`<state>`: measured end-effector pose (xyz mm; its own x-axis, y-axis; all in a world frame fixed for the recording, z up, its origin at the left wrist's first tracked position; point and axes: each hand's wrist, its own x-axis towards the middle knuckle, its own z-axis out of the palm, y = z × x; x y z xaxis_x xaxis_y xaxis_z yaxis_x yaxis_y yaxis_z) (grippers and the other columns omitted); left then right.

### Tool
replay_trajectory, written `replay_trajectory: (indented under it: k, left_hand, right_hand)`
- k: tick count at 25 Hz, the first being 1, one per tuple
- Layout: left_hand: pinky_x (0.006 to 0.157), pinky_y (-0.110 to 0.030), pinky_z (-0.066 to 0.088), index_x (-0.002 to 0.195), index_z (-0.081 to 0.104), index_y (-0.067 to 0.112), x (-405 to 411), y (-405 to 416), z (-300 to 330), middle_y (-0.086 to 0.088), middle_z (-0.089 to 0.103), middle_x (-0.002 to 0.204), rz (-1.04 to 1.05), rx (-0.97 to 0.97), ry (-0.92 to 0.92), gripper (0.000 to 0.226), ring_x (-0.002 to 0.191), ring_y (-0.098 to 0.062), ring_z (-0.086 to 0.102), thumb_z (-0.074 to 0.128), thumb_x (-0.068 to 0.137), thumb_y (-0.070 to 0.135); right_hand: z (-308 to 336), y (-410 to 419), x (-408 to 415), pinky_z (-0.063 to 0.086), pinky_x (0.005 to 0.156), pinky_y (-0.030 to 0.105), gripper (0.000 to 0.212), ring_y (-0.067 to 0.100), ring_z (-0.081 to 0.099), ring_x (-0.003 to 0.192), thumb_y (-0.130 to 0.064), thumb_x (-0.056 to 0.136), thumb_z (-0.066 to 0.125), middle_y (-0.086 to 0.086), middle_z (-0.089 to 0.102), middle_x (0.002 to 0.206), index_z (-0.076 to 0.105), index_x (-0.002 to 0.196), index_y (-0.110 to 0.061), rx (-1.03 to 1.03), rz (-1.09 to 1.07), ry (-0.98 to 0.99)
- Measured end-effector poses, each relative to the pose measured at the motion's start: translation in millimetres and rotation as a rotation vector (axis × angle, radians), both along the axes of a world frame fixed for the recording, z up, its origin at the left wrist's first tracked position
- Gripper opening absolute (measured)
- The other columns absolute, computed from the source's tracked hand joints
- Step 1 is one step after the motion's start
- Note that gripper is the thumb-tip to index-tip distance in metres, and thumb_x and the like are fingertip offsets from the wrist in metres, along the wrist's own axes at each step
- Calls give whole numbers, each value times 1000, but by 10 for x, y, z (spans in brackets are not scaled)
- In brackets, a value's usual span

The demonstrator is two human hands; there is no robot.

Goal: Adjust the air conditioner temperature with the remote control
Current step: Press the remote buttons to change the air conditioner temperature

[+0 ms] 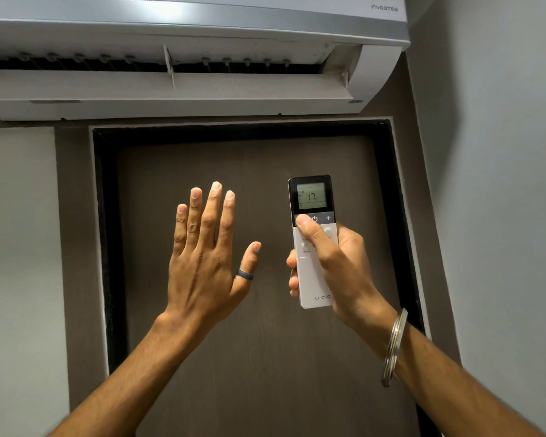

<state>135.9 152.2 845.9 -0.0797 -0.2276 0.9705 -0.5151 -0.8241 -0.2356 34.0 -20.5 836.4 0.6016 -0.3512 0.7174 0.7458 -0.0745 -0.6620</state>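
Note:
My right hand [334, 266] grips a white remote control [312, 279] upright, its top pointed up at the air conditioner [202, 33]. The remote's dark upper part has a small screen that reads 17. My thumb lies on the button at the left of the row under the screen, beside the power and plus buttons. My left hand [205, 257] is raised flat, palm away from me, fingers spread and holding nothing; a dark ring sits on its thumb. The white air conditioner is mounted high on the wall, its lower flap open.
A dark brown door [259, 357] in a black frame stands straight ahead below the unit. Grey walls flank it on both sides; the right wall [501, 184] comes close. A metal bangle [394, 345] circles my right wrist.

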Motion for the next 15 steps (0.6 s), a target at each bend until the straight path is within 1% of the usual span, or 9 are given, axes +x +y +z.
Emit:
replay_trajectory:
  k: [2, 4, 7, 12, 15]
  left_hand:
    - [133, -44, -4, 164, 22, 6, 7, -3, 13, -17, 11, 173, 0, 0, -6, 81, 161, -35, 3, 39, 101, 55]
    - [132, -43, -5, 164, 22, 6, 7, -8, 27, -17, 11, 173, -1, -1, -8, 81, 161, -35, 2, 39, 101, 55]
    - [132, -44, -4, 163, 21, 6, 1, -16, 38, -17, 11, 173, -1, -1, -9, 81, 161, -35, 2, 40, 101, 55]
    - [132, -46, -2, 163, 22, 5, -9, -27, 30, -18, 12, 173, -5, 4, 4, 81, 161, -36, 4, 39, 101, 55]
    - [132, -47, -1, 163, 22, 6, -1, -28, 29, -18, 12, 173, -4, 11, 8, 81, 161, -36, 3, 40, 101, 54]
  right_hand:
    - [-2, -6, -1, 60, 49, 36, 38, 25, 69, 43, -45, 95, 72, 12, 75, 66, 64, 98, -8, 1, -15, -6]
    - [-3, -6, -5, 60, 46, 35, 39, 25, 69, 42, -46, 92, 72, 12, 74, 63, 64, 94, -7, 5, -36, -27]
    - [2, -7, -11, 59, 46, 37, 39, 27, 67, 40, -45, 91, 71, 12, 74, 61, 65, 90, -6, 7, -65, -50]
    - [1, -33, -10, 59, 49, 36, 38, 27, 67, 42, -46, 92, 71, 13, 74, 64, 63, 93, -9, 13, 5, -14]
    - [-11, -35, -4, 60, 49, 36, 38, 26, 69, 43, -47, 93, 71, 12, 74, 65, 63, 93, -10, 1, 4, -7]
